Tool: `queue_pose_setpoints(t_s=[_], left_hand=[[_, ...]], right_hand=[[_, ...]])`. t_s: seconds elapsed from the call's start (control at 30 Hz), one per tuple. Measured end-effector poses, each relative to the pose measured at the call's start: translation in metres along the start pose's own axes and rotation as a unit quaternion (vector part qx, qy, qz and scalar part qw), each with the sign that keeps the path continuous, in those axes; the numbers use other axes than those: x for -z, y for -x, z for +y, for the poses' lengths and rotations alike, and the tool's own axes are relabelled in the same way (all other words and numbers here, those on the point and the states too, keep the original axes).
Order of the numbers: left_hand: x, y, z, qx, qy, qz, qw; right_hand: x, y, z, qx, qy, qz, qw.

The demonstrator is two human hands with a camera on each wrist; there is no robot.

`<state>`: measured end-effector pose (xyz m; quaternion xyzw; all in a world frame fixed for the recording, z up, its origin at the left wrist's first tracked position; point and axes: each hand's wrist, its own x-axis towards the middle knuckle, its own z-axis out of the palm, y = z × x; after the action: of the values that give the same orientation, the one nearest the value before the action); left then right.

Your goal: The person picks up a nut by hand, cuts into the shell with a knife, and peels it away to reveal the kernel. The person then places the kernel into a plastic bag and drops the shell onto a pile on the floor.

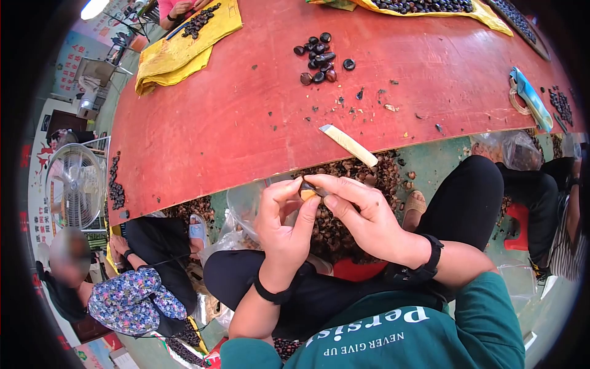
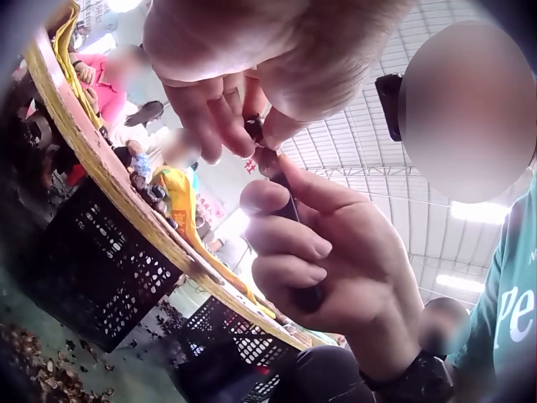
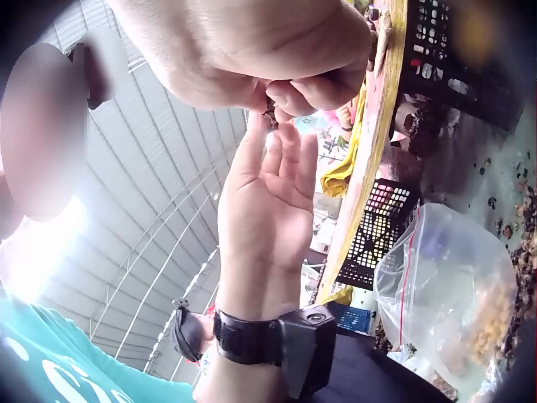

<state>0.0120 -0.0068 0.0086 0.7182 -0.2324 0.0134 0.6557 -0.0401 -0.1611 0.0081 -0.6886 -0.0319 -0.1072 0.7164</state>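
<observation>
The left hand (image 1: 283, 230) pinches a partly peeled nut (image 1: 307, 194), dark shell remaining; the right hand (image 1: 378, 218) grips what seems a knife (image 2: 290, 206). Unpeeled nuts (image 1: 318, 77) lie on the table (image 1: 215, 117).

Dark-and-yellow piece (image 1: 308, 193), partly covered by fingertips; dark handle (image 2: 289, 206), its middle behind the right hand's (image 2: 357, 256) fingers. Person in pink (image 1: 168, 8) and upper-right yellow cloth (image 1: 493, 23), both cut by the top edge. Seated person's face (image 1: 69, 257), blurred. Clear bag (image 3: 424, 264), its pale contents indistinct. Green shirt (image 1: 399, 335), cropped at bottom.
</observation>
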Motion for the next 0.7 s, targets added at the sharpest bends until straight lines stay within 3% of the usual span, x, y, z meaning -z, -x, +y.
queue_pose_setpoints(t_s=[0.17,0.37,0.47,0.6,0.7], left_hand=[[-0.001,-0.002,0.001,0.098,0.128,-0.003,0.987],[0.012,-0.009,0.014,0.127,0.132,-0.059,0.981],[0.02,-0.012,0.017,0.184,0.12,-0.088,0.972],[0.015,0.002,0.023,0.242,0.096,-0.303,0.917],[0.019,-0.01,0.016,0.222,0.172,-0.197,0.94]], right_hand=[[-0.005,0.001,0.0,0.054,0.043,0.043,0.997],[0.007,0.001,-0.008,0.016,0.079,-0.034,0.996],[0.008,0.002,-0.009,-0.017,0.08,-0.045,0.996],[0.023,-0.022,-0.003,-0.017,0.029,0.045,0.998],[0.035,-0.02,-0.012,-0.094,-0.032,0.006,0.995]])
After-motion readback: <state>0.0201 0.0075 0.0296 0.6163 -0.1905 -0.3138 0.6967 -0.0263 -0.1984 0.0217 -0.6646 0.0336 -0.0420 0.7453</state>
